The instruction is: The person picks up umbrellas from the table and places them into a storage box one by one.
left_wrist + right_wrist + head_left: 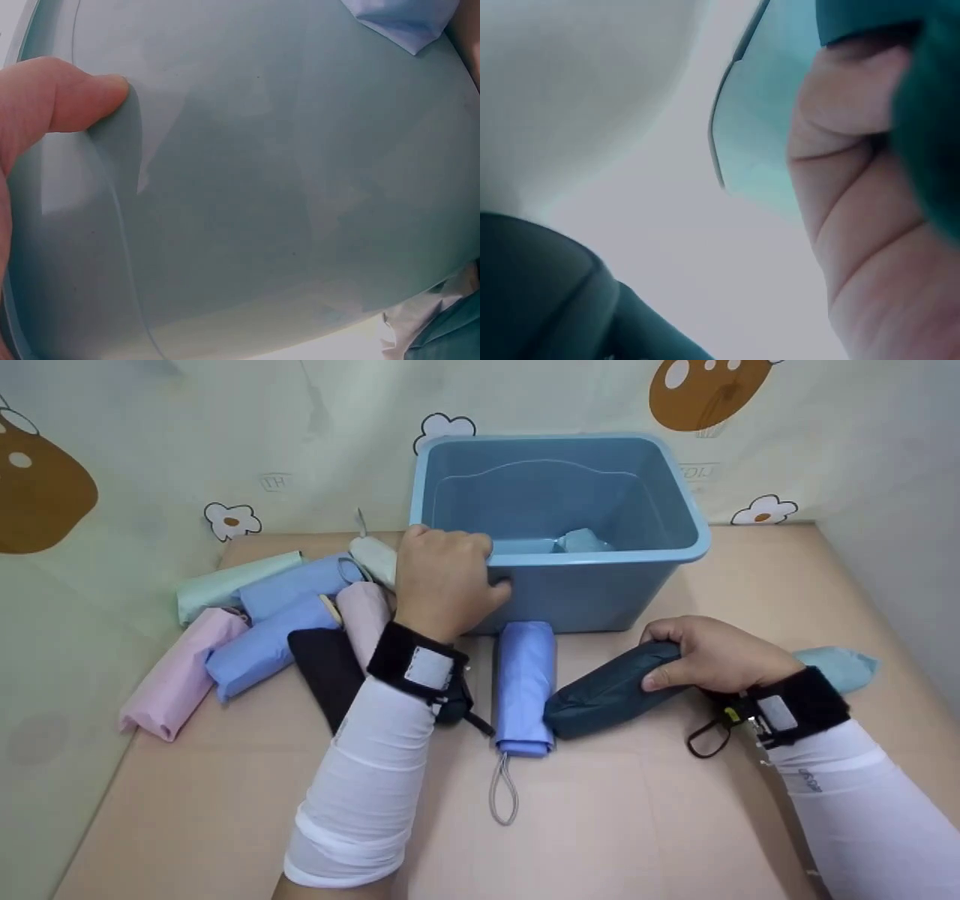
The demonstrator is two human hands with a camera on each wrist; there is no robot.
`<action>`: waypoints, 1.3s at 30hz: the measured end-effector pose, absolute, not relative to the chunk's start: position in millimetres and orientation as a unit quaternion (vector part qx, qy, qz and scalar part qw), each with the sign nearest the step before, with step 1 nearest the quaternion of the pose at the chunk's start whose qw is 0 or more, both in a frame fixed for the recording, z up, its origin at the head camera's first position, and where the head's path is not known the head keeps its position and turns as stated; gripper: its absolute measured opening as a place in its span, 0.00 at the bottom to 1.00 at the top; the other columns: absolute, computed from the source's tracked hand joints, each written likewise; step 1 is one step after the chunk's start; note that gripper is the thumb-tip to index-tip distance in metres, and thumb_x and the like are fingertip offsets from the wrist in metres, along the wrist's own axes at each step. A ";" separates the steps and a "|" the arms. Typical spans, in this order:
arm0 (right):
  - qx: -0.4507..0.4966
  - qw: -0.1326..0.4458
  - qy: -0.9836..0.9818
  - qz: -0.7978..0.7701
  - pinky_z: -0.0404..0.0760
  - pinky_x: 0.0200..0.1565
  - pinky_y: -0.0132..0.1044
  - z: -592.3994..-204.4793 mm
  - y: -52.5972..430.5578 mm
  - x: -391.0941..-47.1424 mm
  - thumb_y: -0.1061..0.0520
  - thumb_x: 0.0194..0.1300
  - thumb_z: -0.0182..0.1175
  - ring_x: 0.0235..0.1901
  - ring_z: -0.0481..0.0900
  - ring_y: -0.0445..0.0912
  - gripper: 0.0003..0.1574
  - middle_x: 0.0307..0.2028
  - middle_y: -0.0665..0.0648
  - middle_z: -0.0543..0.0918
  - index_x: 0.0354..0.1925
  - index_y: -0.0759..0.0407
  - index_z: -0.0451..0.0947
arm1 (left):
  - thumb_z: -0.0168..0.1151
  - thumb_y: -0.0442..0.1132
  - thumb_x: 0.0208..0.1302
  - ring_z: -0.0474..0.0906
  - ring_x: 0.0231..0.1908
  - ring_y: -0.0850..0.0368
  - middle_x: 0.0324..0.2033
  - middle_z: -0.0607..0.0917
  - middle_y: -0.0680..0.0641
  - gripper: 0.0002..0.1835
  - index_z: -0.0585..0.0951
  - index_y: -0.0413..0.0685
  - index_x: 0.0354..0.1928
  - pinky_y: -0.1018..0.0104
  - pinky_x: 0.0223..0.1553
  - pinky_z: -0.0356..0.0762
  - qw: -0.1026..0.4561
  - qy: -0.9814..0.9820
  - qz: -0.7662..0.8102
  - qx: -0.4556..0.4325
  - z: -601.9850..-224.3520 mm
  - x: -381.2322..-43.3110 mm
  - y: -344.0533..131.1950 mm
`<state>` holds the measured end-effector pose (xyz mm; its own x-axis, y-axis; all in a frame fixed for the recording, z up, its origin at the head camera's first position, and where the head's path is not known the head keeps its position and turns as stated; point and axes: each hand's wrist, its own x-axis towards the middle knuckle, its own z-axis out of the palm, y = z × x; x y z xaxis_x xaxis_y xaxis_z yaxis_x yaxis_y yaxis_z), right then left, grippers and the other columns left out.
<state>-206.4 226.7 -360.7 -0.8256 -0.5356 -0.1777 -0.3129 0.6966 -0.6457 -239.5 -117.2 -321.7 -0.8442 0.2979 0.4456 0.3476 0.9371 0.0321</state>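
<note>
My left hand (448, 581) grips the front left rim of a blue plastic bin (570, 589), fingers over the edge. In the left wrist view the thumb (94, 101) lies against the bin's outer wall (225, 187). On the right, my right hand (716, 652) holds a dark green folded umbrella (611, 694) near one end, thumb on its near side. The umbrella's other end is right at a blue folded umbrella (525, 682) that lies before the bin, its grey wrist loop toward me. In the right wrist view, curled fingers (855, 97) are around dark green fabric.
Several folded umbrellas lie left of the bin, among them a pink one (184, 675), a black one (326, 671) and a mint one (232, 585). A teal one (840, 669) lies beyond my right wrist. Something light blue (583, 541) rests inside the bin. A patterned sheet hangs behind.
</note>
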 end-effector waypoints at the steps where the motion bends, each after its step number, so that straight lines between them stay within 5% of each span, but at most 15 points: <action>1: -0.238 0.177 0.903 -0.311 0.73 0.35 0.33 -360.9 226.6 -206.3 0.52 0.58 0.78 0.29 0.76 0.39 0.15 0.27 0.45 0.82 0.38 0.51 0.83 | 0.70 0.60 0.55 0.83 0.28 0.44 0.21 0.82 0.48 0.23 0.73 0.51 0.21 0.48 0.44 0.74 0.224 -0.958 -0.056 -0.169 -322.0 -239.7 -117.3; 39: -0.206 0.109 0.878 -0.418 0.75 0.36 0.31 -350.6 226.6 -202.2 0.60 0.67 0.71 0.33 0.78 0.40 0.09 0.29 0.45 0.84 0.41 0.62 0.81 | 0.70 0.58 0.56 0.81 0.27 0.45 0.19 0.79 0.49 0.23 0.71 0.52 0.21 0.48 0.45 0.73 0.213 -0.961 -0.057 -0.166 -321.2 -239.2 -117.3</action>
